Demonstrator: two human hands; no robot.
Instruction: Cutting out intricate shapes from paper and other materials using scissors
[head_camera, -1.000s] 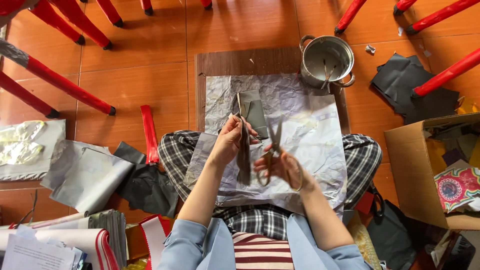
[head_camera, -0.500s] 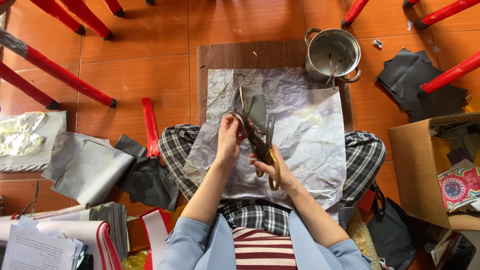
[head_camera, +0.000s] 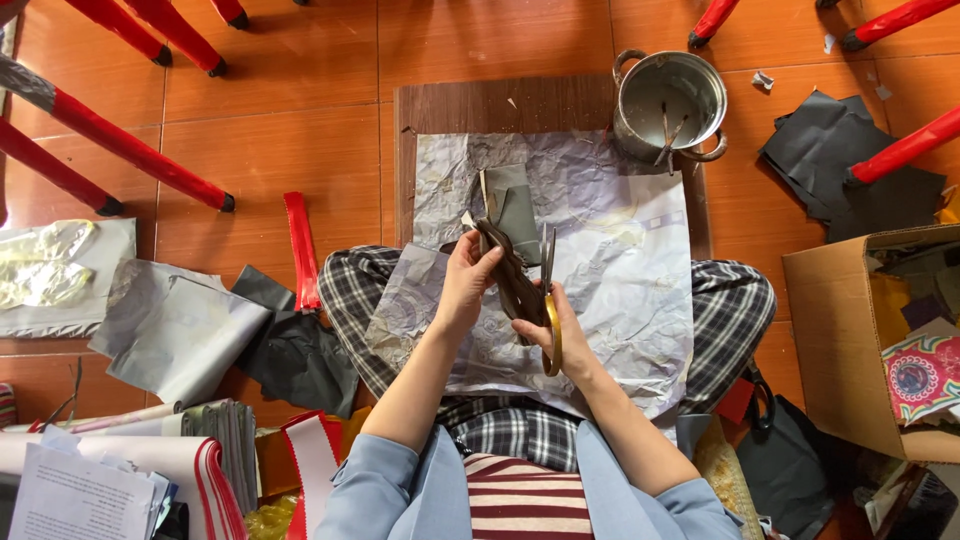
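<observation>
I sit cross-legged on an orange tiled floor. My left hand (head_camera: 468, 283) grips a dark, narrow strip of paper (head_camera: 510, 275) and holds it upright over my lap. My right hand (head_camera: 563, 338) is closed on scissors (head_camera: 549, 300) with yellow handles, whose blades point up right beside the strip. A crumpled silver-grey sheet (head_camera: 620, 290) covers my knees and a wooden board (head_camera: 500, 105). More dark grey cut pieces (head_camera: 513, 205) lie on the sheet just beyond my hands.
A metal pot (head_camera: 672, 103) with sticks inside stands at the board's far right corner. Black paper sheets (head_camera: 850, 165) lie right; a cardboard box (head_camera: 875, 345) is lower right. Grey and silver sheets (head_camera: 165, 325), a red strip (head_camera: 299, 250) and paper stacks sit left. Red chair legs (head_camera: 110, 145) ring the area.
My hands have stayed together over my lap. The scissors turned from lower beside the strip to blades upright against it, and the strip shifted slightly in my left hand.
</observation>
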